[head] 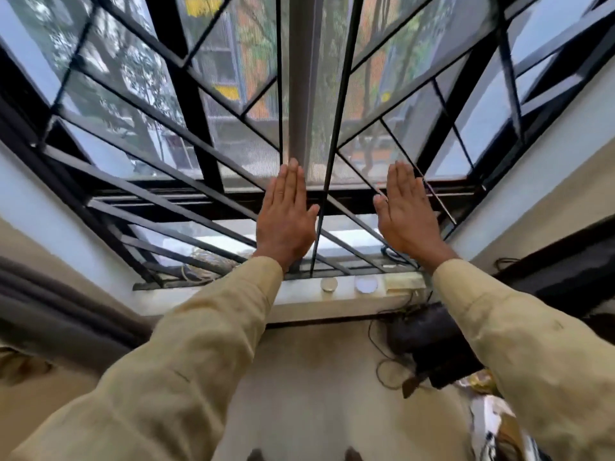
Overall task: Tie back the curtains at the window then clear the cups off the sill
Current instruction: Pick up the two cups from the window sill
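Reaching: both arms in tan sleeves stretch forward toward the window, palms facing away from the camera.
Left hand (287, 214): flat and spread, fingers straight and close together, thumb out to the side; it holds nothing and lies in front of the black grille (186, 207), though contact with the bars cannot be told.
Right hand (406, 207): flat and spread the same way, fingers pointing up, empty; it sits in front of the grille's right half.
Centre bar (327, 181): a thin dark upright strip runs between the two hands.
Cups: two stand on the sill (233, 302), below and between the wrists; a small clear cup (329, 284) is just beside a pale white-rimmed cup (366, 283), seen from above.
Sill: light-coloured ledge at the foot of the grille, with cords bunched at its left end.
Curtains: a grey curtain (50, 307) hangs bunched at the left edge; a dark curtain (559, 261) shows at the right edge; whether either is tied cannot be told.
Below the sill: a dark box (432, 344) with tangled cables sits against the wall on the right.
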